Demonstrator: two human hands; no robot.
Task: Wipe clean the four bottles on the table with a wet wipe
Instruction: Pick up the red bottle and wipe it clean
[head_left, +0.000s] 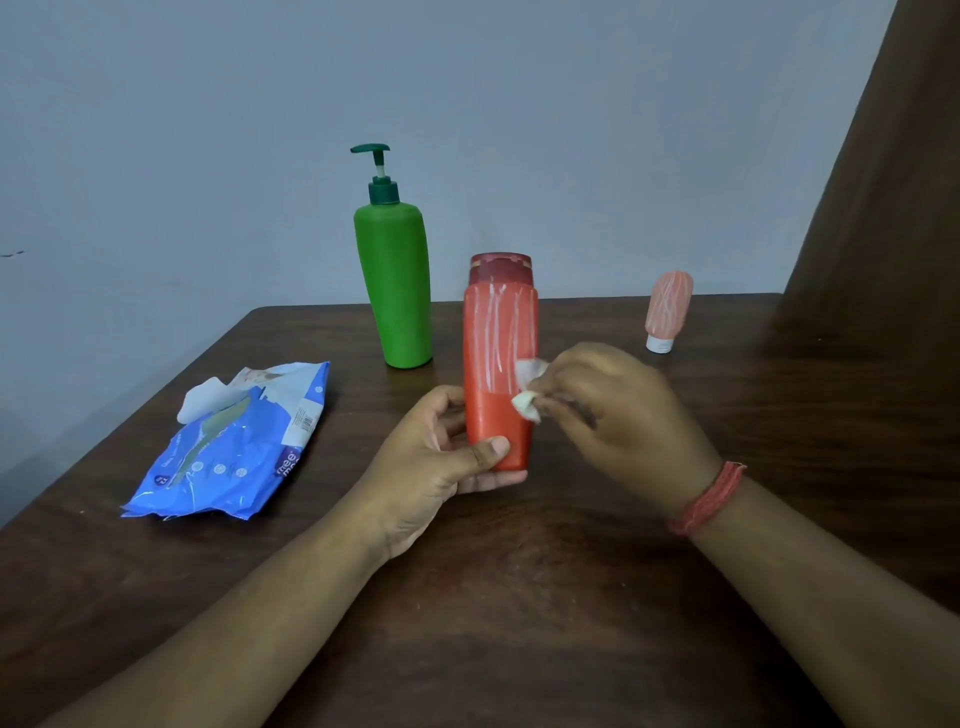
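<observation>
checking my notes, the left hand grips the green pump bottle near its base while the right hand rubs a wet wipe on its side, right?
Not quite. The head view shows the left hand gripping the red bottle near its base while the right hand rubs the wet wipe on its side. The green pump bottle stands untouched behind.

three bottles are in view: one green pump bottle (395, 280), one orange-red bottle (500, 364) with a dark red cap, and one small pink tube-shaped bottle (668, 312) standing on its white cap. there is one blue pack of wet wipes (234, 447), with one wipe sticking out of its opening. one more crumpled wipe (527, 387) shows at the orange-red bottle. two hands are counted, a left hand (431, 467) and a right hand (613, 410). one red thread band (709, 499) circles the right wrist. one wooden table (519, 597) carries it all.
</observation>
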